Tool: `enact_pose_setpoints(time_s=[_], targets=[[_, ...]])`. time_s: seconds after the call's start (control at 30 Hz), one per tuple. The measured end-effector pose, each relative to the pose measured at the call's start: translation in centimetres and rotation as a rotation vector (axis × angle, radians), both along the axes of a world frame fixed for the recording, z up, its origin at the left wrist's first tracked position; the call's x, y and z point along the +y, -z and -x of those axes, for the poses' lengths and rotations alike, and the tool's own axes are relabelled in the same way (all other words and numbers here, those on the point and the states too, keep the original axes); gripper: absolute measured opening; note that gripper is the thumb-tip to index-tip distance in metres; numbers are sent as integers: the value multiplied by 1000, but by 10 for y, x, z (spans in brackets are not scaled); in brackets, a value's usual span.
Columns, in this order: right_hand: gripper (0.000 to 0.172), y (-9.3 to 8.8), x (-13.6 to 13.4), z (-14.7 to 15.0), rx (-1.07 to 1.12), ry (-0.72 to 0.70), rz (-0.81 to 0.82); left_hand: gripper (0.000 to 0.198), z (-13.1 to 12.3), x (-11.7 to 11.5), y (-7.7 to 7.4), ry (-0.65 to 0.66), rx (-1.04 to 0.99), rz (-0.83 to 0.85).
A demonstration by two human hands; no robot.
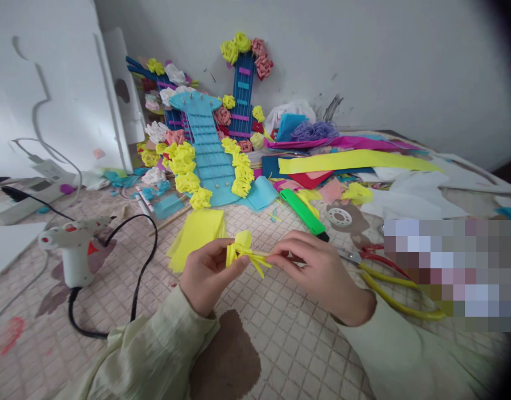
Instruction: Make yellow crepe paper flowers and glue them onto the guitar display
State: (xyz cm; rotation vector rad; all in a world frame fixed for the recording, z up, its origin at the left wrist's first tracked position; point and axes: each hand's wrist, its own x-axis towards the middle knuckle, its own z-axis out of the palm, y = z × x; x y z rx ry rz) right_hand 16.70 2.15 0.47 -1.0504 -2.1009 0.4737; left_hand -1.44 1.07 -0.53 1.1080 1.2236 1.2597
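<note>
Between my two hands is a partly folded yellow paper flower (pixel 242 244), with loose strips sticking out to its right. My left hand (pixel 211 272) pinches its left side between thumb and fingers. The fingertips of my right hand (pixel 316 272) are closed on the end of a strip on the flower's right side. A stack of yellow paper sheets (pixel 199 233) lies just behind my left hand. Beyond it stands a light blue guitar-like board (pixel 211 144) with strings, edged by yellow paper flowers (pixel 186 161).
At left a white glue gun (pixel 76 255) stands with its black cord looping across the tabletop. A green utility knife (pixel 303 211), a white tape roll (pixel 339 216) and red- and yellow-handled tools (pixel 397 278) lie at right. Coloured paper strips (pixel 355 161) pile up behind.
</note>
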Motion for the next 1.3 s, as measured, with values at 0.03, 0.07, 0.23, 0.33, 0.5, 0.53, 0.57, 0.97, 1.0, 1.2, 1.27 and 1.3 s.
enact_pose_setpoints(time_s=[0.03, 0.07, 0.23, 0.33, 0.5, 0.53, 0.57, 0.97, 1.0, 1.2, 1.27, 1.3], targets=[[13, 0, 0, 0, -6, 1, 3, 24, 0, 0, 0, 6, 6, 9], [13, 0, 0, 0, -8, 0, 8, 24, 0, 0, 0, 10, 8, 13], [13, -1, 0, 0, 5, 4, 45, 26, 0, -1, 2, -27, -34, -39], [12, -2, 0, -1, 17, 2, 51, 27, 0, -1, 2, -27, -60, -67], [12, -7, 4, -8, 9, 19, 4, 28, 1, 0, 2, -74, -78, -99], [12, -9, 5, -10, 2, 28, -14, 28, 2, 0, 3, -87, -78, -110], [12, -11, 6, -12, -8, 37, -31, 27, 2, 0, 3, -94, -82, -119], [14, -12, 3, -7, 4, -23, 101, 26, -4, -7, -2, 237, -94, -53], [15, -11, 3, -6, -9, -38, 118, 26, -4, -8, -3, 257, -80, -54], [15, -5, 2, -5, -31, -45, 159, 14, -7, -7, -2, 246, -33, -86], [14, -4, 1, -5, -35, -46, 168, 12, -7, -5, -1, 264, -11, -85], [14, -4, 1, -4, -36, -56, 172, 12, -7, -4, 0, 281, -3, -81]])
